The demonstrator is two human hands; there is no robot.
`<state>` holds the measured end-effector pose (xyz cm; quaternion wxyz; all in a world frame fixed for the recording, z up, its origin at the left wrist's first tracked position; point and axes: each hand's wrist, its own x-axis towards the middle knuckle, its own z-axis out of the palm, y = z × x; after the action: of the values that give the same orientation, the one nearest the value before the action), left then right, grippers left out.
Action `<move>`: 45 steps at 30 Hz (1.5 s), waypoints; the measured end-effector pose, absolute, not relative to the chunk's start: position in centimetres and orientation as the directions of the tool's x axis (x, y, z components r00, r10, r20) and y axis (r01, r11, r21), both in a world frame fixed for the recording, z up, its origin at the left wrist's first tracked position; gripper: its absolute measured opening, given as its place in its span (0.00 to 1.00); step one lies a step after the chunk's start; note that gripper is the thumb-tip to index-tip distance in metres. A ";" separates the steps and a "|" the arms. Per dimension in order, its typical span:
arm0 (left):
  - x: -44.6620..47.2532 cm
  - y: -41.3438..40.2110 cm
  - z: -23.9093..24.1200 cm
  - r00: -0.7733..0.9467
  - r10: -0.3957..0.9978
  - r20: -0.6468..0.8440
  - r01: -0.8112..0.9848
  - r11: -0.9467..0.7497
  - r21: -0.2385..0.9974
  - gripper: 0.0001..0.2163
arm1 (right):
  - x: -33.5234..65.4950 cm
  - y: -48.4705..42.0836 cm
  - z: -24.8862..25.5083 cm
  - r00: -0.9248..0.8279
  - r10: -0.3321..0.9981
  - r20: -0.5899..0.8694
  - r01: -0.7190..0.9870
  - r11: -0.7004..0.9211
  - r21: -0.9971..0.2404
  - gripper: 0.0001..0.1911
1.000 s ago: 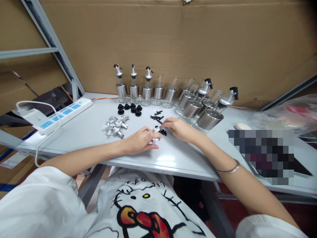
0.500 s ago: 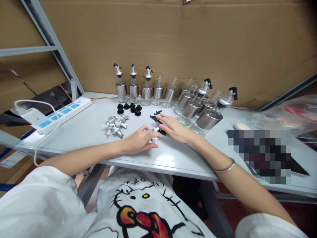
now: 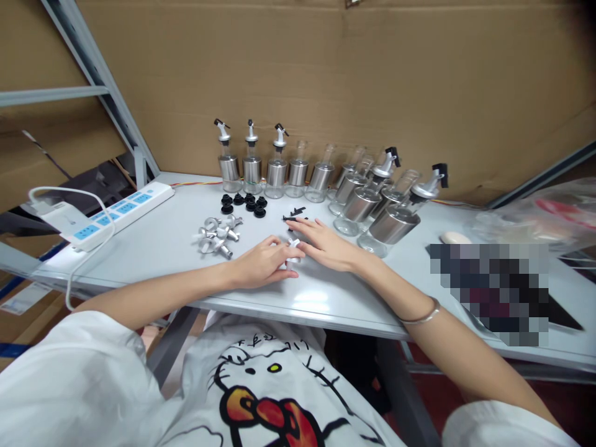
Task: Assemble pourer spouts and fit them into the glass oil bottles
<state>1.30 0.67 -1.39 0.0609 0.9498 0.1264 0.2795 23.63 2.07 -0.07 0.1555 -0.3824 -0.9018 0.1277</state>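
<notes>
Left hand [image 3: 261, 264] is pinching a silver spout [image 3: 292, 244] on the counter [image 3: 158, 242]; right hand [image 3: 326, 245] lies flat, fingers apart, just beside that spout.

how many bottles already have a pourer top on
5 bottles: three at the left end of the back row, two at the right end. The other necks look bare; none seems hidden.

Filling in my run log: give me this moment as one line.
left hand: pinches silver spout on table | right hand: open, beside black clips | bottles: standing along cardboard
</notes>
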 end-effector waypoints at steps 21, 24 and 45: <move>1.4 0.5 -1.2 0.785 0.195 0.587 0.168 -0.981 0.102 0.12 | 23.1 1.8 0.3 -0.647 0.751 0.134 0.704 0.655 -0.274 0.27; 1.4 0.5 -1.1 0.781 0.188 0.595 0.164 -0.982 0.095 0.12 | 23.3 2.0 0.3 -0.643 0.749 0.163 0.692 0.658 -0.295 0.25; 1.5 0.6 -1.2 0.773 0.185 0.607 0.155 -0.983 0.103 0.12 | 22.2 1.2 0.7 -0.795 0.540 0.275 0.486 0.840 -0.243 0.13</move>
<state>1.52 0.62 -1.18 0.0234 0.9411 0.0904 0.3249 22.23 1.18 0.73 0.1688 -0.2717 -0.9441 0.0799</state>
